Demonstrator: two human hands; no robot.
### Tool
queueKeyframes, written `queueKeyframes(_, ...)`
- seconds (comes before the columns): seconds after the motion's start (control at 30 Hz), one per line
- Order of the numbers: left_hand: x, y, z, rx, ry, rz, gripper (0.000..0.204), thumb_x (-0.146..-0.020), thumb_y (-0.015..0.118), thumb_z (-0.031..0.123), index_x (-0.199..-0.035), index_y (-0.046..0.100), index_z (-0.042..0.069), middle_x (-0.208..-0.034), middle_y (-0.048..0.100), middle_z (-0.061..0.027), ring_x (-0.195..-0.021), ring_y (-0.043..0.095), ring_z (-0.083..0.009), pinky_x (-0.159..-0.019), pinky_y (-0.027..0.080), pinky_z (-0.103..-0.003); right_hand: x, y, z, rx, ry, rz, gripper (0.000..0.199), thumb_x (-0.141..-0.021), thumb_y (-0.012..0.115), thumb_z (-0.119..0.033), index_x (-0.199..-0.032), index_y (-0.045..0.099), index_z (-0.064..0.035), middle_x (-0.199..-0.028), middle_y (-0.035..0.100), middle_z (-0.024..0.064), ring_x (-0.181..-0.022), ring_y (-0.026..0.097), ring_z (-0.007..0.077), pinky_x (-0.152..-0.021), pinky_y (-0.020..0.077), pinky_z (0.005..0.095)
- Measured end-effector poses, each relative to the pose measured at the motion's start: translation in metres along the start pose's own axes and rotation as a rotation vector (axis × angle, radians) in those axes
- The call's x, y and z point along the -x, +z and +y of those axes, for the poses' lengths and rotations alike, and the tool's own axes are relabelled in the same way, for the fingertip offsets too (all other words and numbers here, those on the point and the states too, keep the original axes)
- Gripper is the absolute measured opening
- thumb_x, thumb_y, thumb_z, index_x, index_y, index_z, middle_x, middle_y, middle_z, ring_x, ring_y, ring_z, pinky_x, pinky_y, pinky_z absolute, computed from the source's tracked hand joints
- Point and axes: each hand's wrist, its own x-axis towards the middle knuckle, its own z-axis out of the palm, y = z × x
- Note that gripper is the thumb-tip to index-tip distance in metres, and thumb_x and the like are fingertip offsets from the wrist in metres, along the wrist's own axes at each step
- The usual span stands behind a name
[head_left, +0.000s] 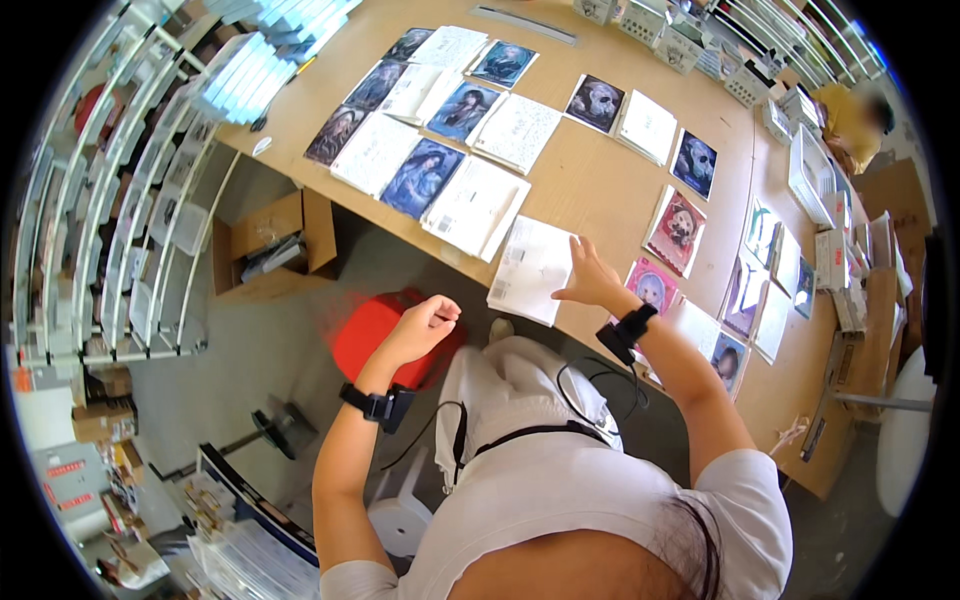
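Observation:
My right hand (592,277) reaches over the table's near edge with thumb and forefinger spread wide. Its fingertips are at the right side of a white stack of printed sheets or cards (530,268), which lies partly over the edge. Whether they press on the stack is hard to tell. My left hand (422,328) hovers off the table, to the left of that stack, with its fingers loosely curled and nothing visible in them. Just beyond the white stack lies another white pile (476,208), beside a dark blue illustrated card (422,178).
More illustrated cards and white piles stand in rows across the wooden table (600,210). Pink and red cards (676,230) lie to the right. A red stool (375,335), an open cardboard box (275,245) and wire shelving (90,200) are leftward. Another person (850,120) is far right.

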Motion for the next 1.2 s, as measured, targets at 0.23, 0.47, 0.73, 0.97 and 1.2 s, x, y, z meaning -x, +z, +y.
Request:
queueKeyframes(0.23,-0.011,-0.086,0.0,0.171,-0.226,0.032,0.018,-0.087,0.052,0.006,-0.105,0.053,0.004,-0.099,0.059,-0.0043,-0.085,0.059,-0.0115,-0.074,0.046,-0.025,-0.046,0.001,-0.005,0.17,0.226,-0.119,0.12,-0.047,0.086,-0.042,-0.137,0.018,-0.0002,-0.128,0.037,0.0162,-0.102,0.055,0.0354,-0.075,0.053,0.0411)
queueKeyframes(0.47,-0.067,-0.188,0.005,0.104,-0.383,0.101,0.014,-0.09,0.05,0.012,-0.102,0.053,0.006,-0.098,0.059,-0.004,-0.082,0.059,-0.0102,-0.072,0.045,-0.023,-0.05,0.001,-0.016,0.143,0.343,-0.044,0.111,-0.041,0.089,-0.032,-0.133,0.031,-0.0107,-0.124,0.039,0.01,-0.109,0.048,0.0308,-0.076,0.0516,0.0415)
queueKeyframes(0.73,-0.175,-0.29,-0.049,0.103,-0.221,0.033,0.019,-0.09,0.054,0.018,-0.104,0.052,0.005,-0.097,0.057,-0.0022,-0.083,0.057,-0.0107,-0.075,0.046,-0.024,-0.031,0.009,-0.043,0.121,0.547,0.208,0.094,-0.043,0.087,-0.026,-0.124,0.041,-0.0121,-0.129,0.038,0.0136,-0.107,0.047,0.0319,-0.079,0.0443,0.0439)
queueKeyframes(0.97,-0.185,-0.318,-0.127,0.165,-0.049,0.02,0.018,-0.088,0.054,0.011,-0.103,0.052,0.001,-0.096,0.06,-0.0088,-0.081,0.06,-0.0154,-0.074,0.048,-0.027,-0.022,0.023,-0.065,0.13,0.597,0.564,0.07,-0.046,0.082,-0.012,-0.106,0.046,-0.0051,-0.098,0.046,0.0145,-0.093,0.051,0.0345,-0.07,0.0457,0.0412)
queueKeyframes(1.2,-0.157,-0.339,-0.145,0.157,0.213,0.0,0.01,-0.088,0.049,0.0,-0.097,0.054,0.0,-0.09,0.06,-0.0076,-0.078,0.06,-0.0136,-0.072,0.049,-0.025,0.013,-0.003,-0.045,-0.139,0.455,0.675,0.034,-0.071,0.067,-0.005,-0.101,0.052,-0.0024,-0.09,0.053,0.0139,-0.073,0.055,0.0269,-0.061,0.0442,0.0345)
